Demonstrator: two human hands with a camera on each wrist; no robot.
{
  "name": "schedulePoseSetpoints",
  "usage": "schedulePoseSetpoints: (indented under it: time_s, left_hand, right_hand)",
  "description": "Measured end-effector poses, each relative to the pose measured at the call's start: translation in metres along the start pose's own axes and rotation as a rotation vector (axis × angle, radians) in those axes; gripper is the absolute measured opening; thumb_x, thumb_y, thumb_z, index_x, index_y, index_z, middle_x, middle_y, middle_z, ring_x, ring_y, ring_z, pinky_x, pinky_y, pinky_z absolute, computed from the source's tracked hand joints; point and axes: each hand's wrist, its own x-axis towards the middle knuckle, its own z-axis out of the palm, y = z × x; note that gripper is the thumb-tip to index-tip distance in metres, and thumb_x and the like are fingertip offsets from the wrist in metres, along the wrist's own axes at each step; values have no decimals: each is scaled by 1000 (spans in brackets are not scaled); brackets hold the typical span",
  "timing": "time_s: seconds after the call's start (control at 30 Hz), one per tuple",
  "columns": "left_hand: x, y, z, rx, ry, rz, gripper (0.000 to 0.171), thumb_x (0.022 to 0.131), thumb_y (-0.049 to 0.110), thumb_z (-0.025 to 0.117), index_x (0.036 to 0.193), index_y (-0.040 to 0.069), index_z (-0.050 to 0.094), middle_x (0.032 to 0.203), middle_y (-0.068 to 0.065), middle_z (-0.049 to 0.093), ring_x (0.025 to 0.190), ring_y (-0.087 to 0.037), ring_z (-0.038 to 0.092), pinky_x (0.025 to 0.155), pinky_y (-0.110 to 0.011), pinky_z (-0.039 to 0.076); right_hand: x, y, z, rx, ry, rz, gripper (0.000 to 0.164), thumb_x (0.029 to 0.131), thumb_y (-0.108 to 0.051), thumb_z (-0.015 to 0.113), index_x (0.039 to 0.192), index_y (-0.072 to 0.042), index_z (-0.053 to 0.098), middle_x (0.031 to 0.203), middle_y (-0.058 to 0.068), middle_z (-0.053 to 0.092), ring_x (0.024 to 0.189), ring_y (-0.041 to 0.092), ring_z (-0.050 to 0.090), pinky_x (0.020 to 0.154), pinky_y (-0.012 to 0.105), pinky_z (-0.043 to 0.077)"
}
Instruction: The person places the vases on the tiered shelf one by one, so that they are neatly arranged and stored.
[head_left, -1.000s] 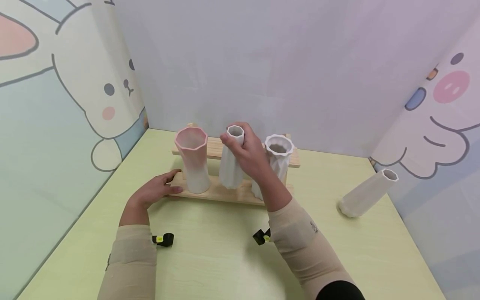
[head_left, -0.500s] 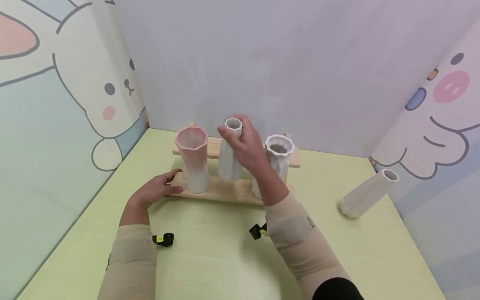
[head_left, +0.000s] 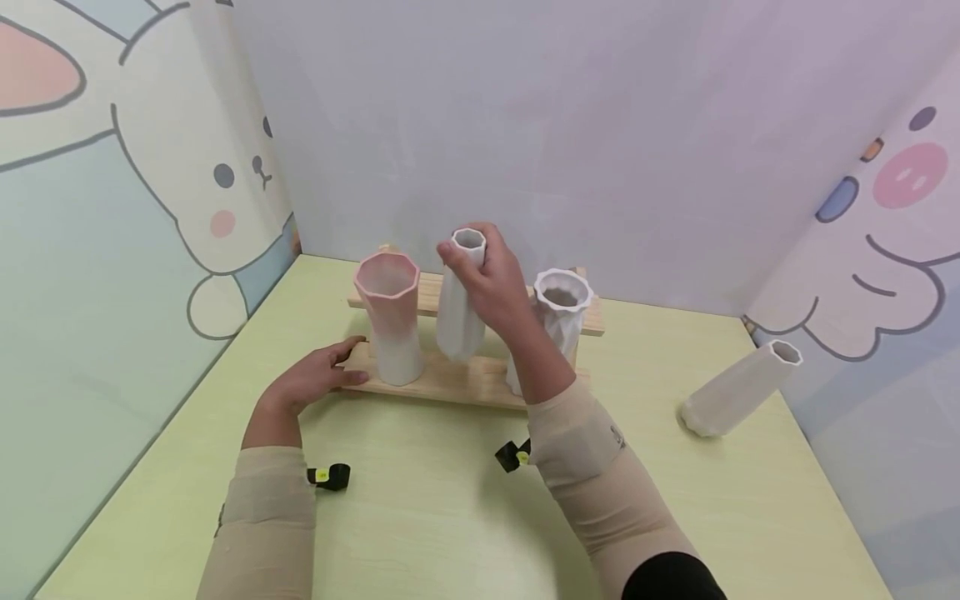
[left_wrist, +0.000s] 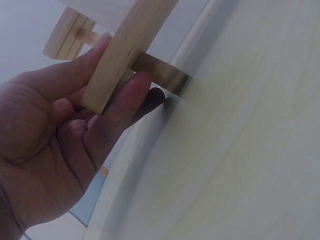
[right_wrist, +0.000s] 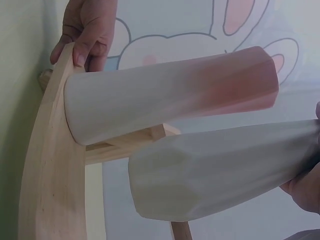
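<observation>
My right hand [head_left: 498,287] grips a slim white faceted vase [head_left: 460,321] near its mouth. In the right wrist view the base of this vase [right_wrist: 165,180] hangs apart from the wooden shelf's lower board [right_wrist: 55,190]. My left hand [head_left: 318,375] pinches the left end of that board [left_wrist: 117,65], thumb on one face and fingers on the other. Upright on the lower board [head_left: 442,383], a pink-and-white vase [head_left: 393,321] stands at the left. At the right stands a white vase with a scalloped rim [head_left: 562,312], partly hidden by my right forearm.
Another slim white vase [head_left: 738,387] stands on the pale green table [head_left: 420,500] at the right. Behind the vases runs the shelf's upper board [head_left: 427,292]. Printed cloth walls [head_left: 525,150] enclose the back and sides.
The right hand has raised the slim white vase off the lower board, mostly during the first half second. My left hand keeps its hold on the board's end.
</observation>
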Motion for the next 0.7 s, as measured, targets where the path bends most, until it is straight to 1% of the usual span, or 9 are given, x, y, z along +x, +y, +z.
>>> schedulePoseSetpoints:
  time_s: [0.13,0.23,0.37,0.47,0.53,0.6,0.7]
  left_hand:
    - [0,0,-1,10,7,-8,93,85,45,73,158,21,21,162,-13,20,145,-35,28,115,-59,27]
    - [-1,-1,-1,-2,4,-12,94,85,45,73,158,21,20,163,-13,19,144,-35,30,114,-58,28]
    - [0,0,0,-27,-8,-10,92,86,42,73,158,20,20,163,-12,19,142,-34,34,112,-54,35]
    - [0,1,1,-51,-17,-13,91,87,38,73,158,20,19,163,-13,20,139,-34,39,106,-50,43]
    - [0,1,1,-49,-20,-10,91,88,38,73,158,20,19,162,-13,20,138,-34,40,104,-48,46]
    - [0,2,1,-53,-22,-10,91,88,37,73,159,19,19,163,-14,19,137,-34,41,103,-48,47]
    - [-1,2,1,-21,-16,1,92,88,39,72,159,18,18,162,-15,19,138,-34,39,108,-50,42]
  right_hand:
    - [2,-3,-1,-10,3,-13,35,95,-35,63,116,-10,53,93,4,65,85,17,59,74,33,51]
    - [4,-6,-2,-17,1,-15,36,95,-37,62,116,-10,53,93,3,65,85,17,59,74,34,52]
    - [8,-9,-4,-17,-3,-12,37,95,-38,62,118,-11,52,93,3,64,84,17,59,74,33,52]
    - [10,-12,-5,-16,-1,-11,35,96,-37,62,117,-11,52,93,2,64,83,17,59,74,33,51]
    - [11,-13,-6,-15,2,-11,34,96,-36,62,117,-11,52,93,2,64,83,17,59,73,33,51]
    - [12,-15,-7,-14,3,-8,34,96,-36,62,117,-11,52,93,2,64,83,17,59,72,32,51]
    - [14,-17,-7,-17,5,-6,35,96,-36,62,118,-11,52,94,2,64,83,17,60,73,33,52]
